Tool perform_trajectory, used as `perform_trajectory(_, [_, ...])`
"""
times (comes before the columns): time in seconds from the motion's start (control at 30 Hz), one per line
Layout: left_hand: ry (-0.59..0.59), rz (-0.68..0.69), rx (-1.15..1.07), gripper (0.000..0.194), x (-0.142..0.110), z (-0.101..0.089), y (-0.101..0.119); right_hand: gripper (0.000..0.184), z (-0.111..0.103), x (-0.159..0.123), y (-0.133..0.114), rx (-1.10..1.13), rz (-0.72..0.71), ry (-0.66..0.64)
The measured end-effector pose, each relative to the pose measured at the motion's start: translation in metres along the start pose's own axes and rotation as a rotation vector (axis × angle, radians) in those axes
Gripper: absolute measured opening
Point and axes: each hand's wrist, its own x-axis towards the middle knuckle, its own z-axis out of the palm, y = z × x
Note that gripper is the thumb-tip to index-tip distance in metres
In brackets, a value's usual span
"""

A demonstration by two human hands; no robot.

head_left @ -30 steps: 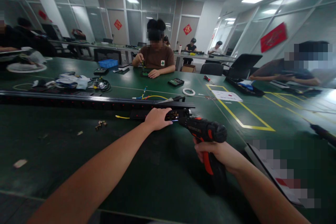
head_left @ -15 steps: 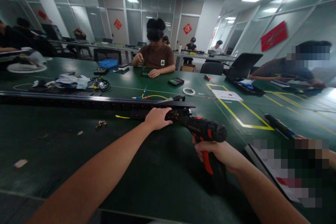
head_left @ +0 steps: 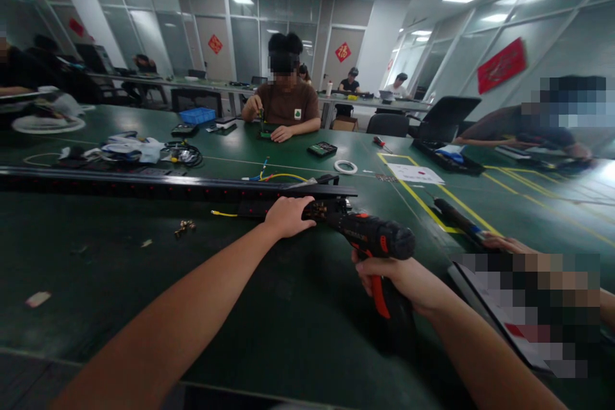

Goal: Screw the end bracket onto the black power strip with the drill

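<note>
My right hand (head_left: 391,275) is wrapped round the handle of a black and orange cordless drill (head_left: 377,234). The drill points left, its nose against the right end of a short black metal piece (head_left: 252,209); the bit's tip cannot be made out. My left hand (head_left: 289,216) grips that piece close to the nose, thumb towards the drill, other fingers partly hidden. Just behind lies a long black rail (head_left: 158,183). A yellow wire with a ring terminal (head_left: 223,213) sticks out to the left. Several small brass screws (head_left: 185,227) lie in a pile on the green table (head_left: 269,307).
Yellow and blue wires (head_left: 283,177) lie behind the rail, near a white cable roll (head_left: 345,167). At right a co-worker's hand (head_left: 512,245) holds a dark pen-like electric screwdriver (head_left: 456,216) beside a tablet-like board (head_left: 480,295). Another person (head_left: 288,102) works opposite.
The co-worker's hand at right has moved left with the dark screwdriver, over the yellow tape lines. My hands and the drill are practically where they were.
</note>
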Motion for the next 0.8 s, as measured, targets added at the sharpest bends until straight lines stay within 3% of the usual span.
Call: perform_trajectory(0.8, [0.001,0.009,-0.001,0.068,0.0009,0.0032,-0.0026,0.019,-0.0029,0.0017,0.0035,0.022,-0.01,-0.023])
